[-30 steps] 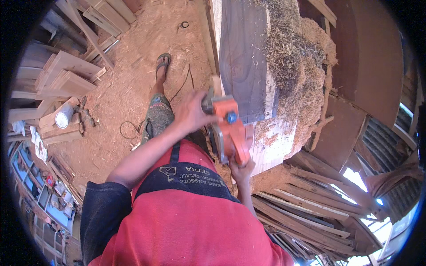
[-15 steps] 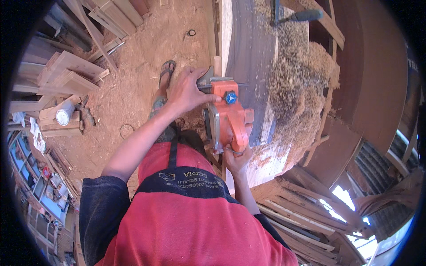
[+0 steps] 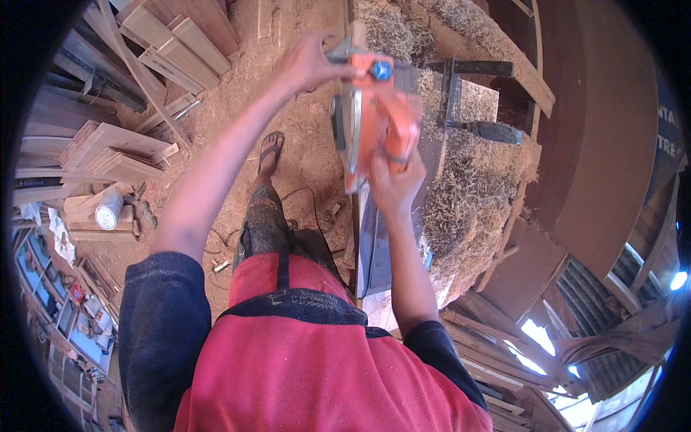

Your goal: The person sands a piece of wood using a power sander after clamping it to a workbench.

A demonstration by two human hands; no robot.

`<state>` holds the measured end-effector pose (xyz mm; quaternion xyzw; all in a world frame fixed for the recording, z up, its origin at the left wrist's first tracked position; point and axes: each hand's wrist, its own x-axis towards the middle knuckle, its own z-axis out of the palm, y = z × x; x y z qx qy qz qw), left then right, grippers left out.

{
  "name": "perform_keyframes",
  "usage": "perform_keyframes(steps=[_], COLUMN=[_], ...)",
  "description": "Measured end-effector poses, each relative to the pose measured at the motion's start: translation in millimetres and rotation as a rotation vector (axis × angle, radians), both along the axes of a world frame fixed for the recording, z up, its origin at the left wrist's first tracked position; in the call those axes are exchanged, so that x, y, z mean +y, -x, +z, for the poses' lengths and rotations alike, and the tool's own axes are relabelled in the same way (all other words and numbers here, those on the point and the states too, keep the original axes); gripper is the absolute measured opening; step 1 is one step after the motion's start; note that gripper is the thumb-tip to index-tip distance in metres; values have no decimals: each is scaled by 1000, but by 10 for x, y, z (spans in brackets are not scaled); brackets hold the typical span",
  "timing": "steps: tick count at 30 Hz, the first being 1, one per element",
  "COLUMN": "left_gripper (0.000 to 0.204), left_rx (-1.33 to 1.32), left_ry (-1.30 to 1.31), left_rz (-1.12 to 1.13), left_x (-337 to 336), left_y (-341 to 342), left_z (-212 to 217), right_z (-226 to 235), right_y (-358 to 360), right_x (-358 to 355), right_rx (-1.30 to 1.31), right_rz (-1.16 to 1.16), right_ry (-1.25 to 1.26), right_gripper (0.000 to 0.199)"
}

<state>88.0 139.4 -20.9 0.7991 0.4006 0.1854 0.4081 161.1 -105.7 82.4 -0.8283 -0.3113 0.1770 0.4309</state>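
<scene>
An orange electric hand planer (image 3: 366, 122) with a blue front knob (image 3: 381, 70) sits at the left edge of a workpiece on the bench, slightly blurred. My right hand (image 3: 397, 183) is wrapped round its rear handle. At the front end, my left hand (image 3: 308, 63) grips it, the thumb on the orange body and the fingers by a grey metal guide plate (image 3: 340, 50). Below the planer, a dark board surface (image 3: 378, 252) shows, with a black cord on it. The planer hides part of the board's edge.
A bar clamp (image 3: 451, 93) with a black handle stands just right of the planer. Wood shavings (image 3: 468, 187) heap over the bench. Stacked planks (image 3: 115, 151) lie at the left, near a white can (image 3: 109, 209). Cords lie on the floor by my legs.
Both hands have pushed the planer forward along the board's edge, away from me. My right arm is stretched further, and more of the clamp shows.
</scene>
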Motion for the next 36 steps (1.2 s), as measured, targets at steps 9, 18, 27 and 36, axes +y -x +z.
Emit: perform_keyframes(steps=[9,18,27,36], left_gripper=[81,78,91,90], left_rx=[-468,-17,185,39], left_ry=[253,320,341,334], left_rz=[142,-224,-195,-120], left_x=[856,-1819,-4602,-3894], left_y=[-374,766,1976,1667], left_z=[-393,213,784,605], right_z=[-262,163,326,298], right_y=[-405,829,2108,1724], right_x=[853,-1943,-4919,-4096], right_rx=[-100,-69,100,119], right_rz=[66,-24,-114,-58], right_ry=[-41,109,296,227], right_gripper=[26,29,24,24])
